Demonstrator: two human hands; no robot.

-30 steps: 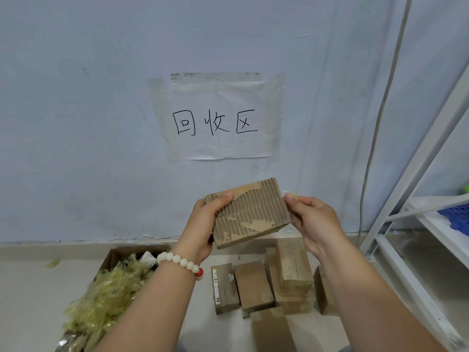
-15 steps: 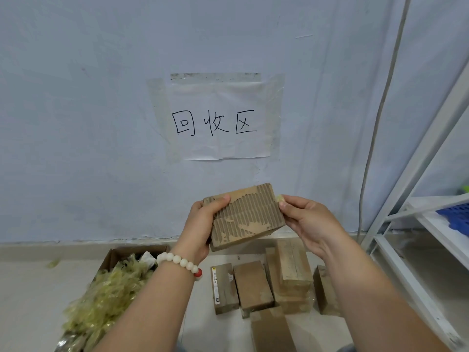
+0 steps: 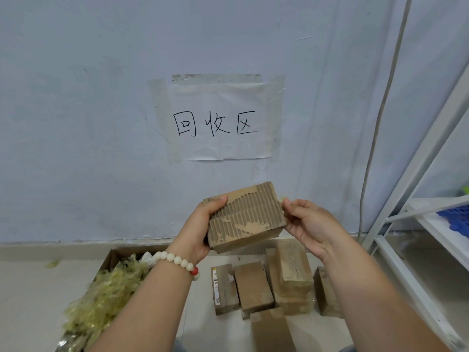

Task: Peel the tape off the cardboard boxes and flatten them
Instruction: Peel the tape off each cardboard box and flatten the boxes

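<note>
One box [image 3: 248,219] bridges left fingers [image 3: 217,201] and right fingers [image 3: 289,204].

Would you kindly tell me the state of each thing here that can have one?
Brown corrugated cardboard box: unflattened, outer paper mostly torn away, gripped by left hand.
Yellowish tape scrap: at the box's corner, pinched by right hand.
Open brown carton: filled with peeled tape.
Small brown boxes on floor: unflattened, some stacked.

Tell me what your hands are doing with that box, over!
Left hand grips cardboard box, left end. Right hand pinches tape scrap at box's top right corner. Box not yet flattened, corrugation bare. Nothing in the way.
</note>
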